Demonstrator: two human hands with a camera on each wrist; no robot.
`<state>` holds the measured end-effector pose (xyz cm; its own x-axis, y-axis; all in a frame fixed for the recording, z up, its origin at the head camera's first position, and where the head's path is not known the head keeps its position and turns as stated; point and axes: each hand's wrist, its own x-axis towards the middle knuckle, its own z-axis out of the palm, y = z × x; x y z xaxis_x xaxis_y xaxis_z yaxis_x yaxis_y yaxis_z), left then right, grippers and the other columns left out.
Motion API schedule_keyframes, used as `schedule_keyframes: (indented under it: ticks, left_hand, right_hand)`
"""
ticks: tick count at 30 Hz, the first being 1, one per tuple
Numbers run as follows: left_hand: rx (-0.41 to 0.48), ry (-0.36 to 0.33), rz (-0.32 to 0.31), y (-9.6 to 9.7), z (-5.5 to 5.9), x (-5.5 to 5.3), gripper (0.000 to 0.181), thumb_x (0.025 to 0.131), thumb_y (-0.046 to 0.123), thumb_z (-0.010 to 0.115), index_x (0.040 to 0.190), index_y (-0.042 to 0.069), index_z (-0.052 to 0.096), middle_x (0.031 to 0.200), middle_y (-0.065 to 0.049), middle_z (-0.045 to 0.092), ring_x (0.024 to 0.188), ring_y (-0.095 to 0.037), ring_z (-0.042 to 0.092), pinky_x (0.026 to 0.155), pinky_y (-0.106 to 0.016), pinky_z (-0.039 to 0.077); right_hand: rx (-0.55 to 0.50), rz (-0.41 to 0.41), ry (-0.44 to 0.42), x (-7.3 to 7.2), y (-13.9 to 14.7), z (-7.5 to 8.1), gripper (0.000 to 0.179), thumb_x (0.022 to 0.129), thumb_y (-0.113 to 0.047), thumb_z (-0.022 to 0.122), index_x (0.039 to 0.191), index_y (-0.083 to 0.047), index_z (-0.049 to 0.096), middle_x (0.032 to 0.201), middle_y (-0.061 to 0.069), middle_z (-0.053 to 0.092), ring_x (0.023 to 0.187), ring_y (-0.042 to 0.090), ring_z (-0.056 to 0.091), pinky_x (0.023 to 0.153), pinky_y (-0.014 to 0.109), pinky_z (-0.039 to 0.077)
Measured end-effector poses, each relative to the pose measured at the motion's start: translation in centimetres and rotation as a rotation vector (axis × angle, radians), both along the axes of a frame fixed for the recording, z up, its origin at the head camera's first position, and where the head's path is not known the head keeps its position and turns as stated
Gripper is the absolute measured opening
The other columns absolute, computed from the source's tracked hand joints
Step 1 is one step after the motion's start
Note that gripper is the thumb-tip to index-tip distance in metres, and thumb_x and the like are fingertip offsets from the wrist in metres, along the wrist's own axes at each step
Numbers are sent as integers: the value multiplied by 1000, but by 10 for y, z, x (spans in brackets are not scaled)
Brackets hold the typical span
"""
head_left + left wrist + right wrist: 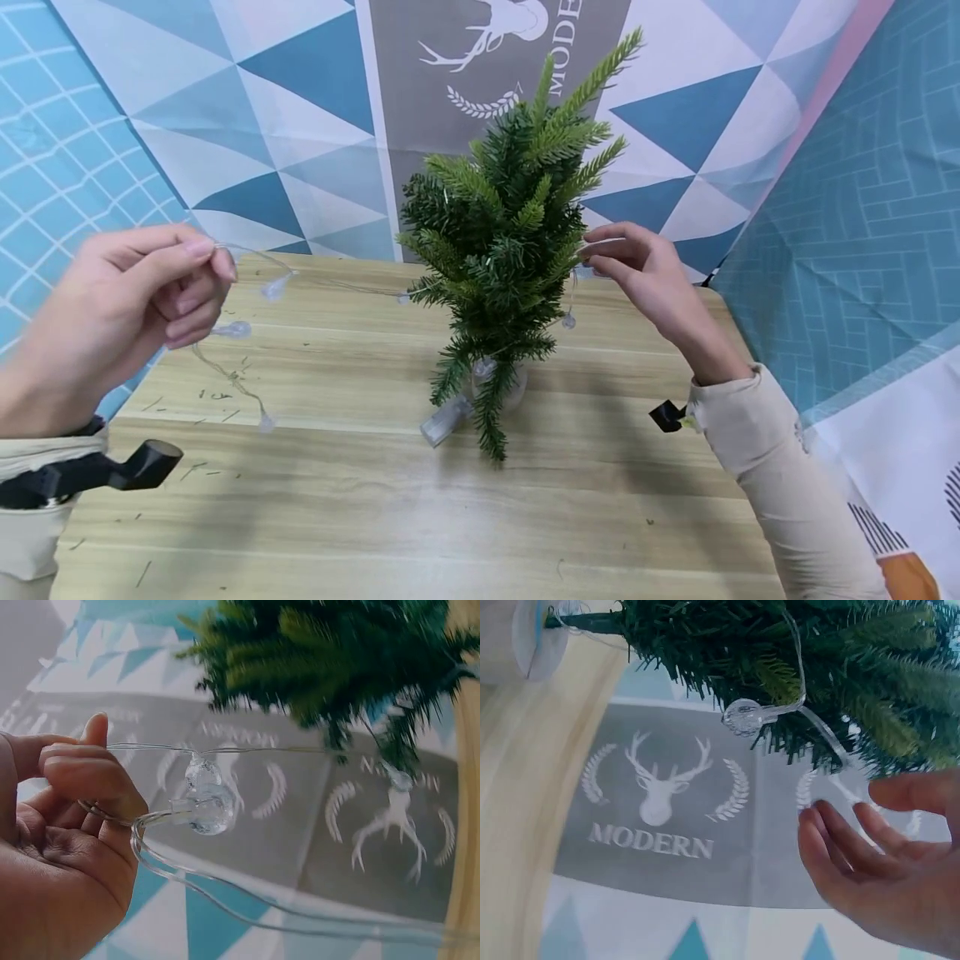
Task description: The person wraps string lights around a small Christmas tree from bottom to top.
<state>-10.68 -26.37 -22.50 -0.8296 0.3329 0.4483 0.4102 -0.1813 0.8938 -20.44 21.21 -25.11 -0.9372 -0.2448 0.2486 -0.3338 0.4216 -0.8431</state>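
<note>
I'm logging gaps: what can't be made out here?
Head: how the light string runs behind the tree, which hides it.
Head: part of the base, behind low branches.
Right wrist: the tree's top, cut by the right edge.
Left wrist: light string inside the left hand, hidden by fingers.

Left hand (131,304) — pinching, right hand (651,275) — loosely curved

Dark green on the little tree (510,258), with lighter green on the tips (597,77). Clear like glass on the bulbs (212,811). Pale yellow-brown with long wavy stripes on the table (450,525). Patterned in blue and white triangles on the back cloth (300,125). Grey on the middle patch (769,825), with a white deer (656,801), white leaves (597,776) and white letters (652,841). Light blue with crossing white lines on the left cloth (56,167). Creamy on the sleeves (780,467), black on the straps (67,479)
</note>
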Motion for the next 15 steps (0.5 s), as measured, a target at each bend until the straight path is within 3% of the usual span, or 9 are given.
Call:
schedule_keyframes:
  ticks: [3, 7, 10, 15]
  left_hand:
    - [58, 30, -79, 12, 3, 2, 29, 103, -13, 25, 100, -27, 50, 70, -13, 44, 50, -24, 39, 41, -33, 31]
    - [98, 67, -124, 28, 5, 2, 28, 101, -16, 25, 102, -30, 49, 75, -23, 57, 59, -31, 55, 51, -36, 48]
    - [109, 95, -153, 39, 5, 2, 28, 100, -18, 26, 105, -32, 50, 83, -34, 62, 70, -39, 64, 68, -40, 57]
    - [147, 138, -167, 58, 3, 3, 27, 99, -19, 31, 108, -30, 53, 99, -41, 61, 89, -44, 67, 89, -46, 55]
  right_hand:
    - [-12, -81, 191, 15, -5, -1, 23, 101, -20, 59, 122, -12, 64, 114, 8, 69, 104, 14, 65, 87, 25, 51]
    - [-141, -130, 446, 41, -19, -2, 16, 98, -7, 60, 111, -1, 67, 97, 10, 67, 89, 15, 65, 78, 24, 51]
    - [-244, -84, 564, 64, -34, -3, 13, 93, 5, 61, 104, 8, 66, 90, 11, 65, 81, 18, 62, 74, 27, 51]
    - [-299, 107, 651, 96, -60, -4, 13, 86, 14, 61, 99, 13, 64, 92, 12, 67, 81, 16, 62, 74, 26, 53]
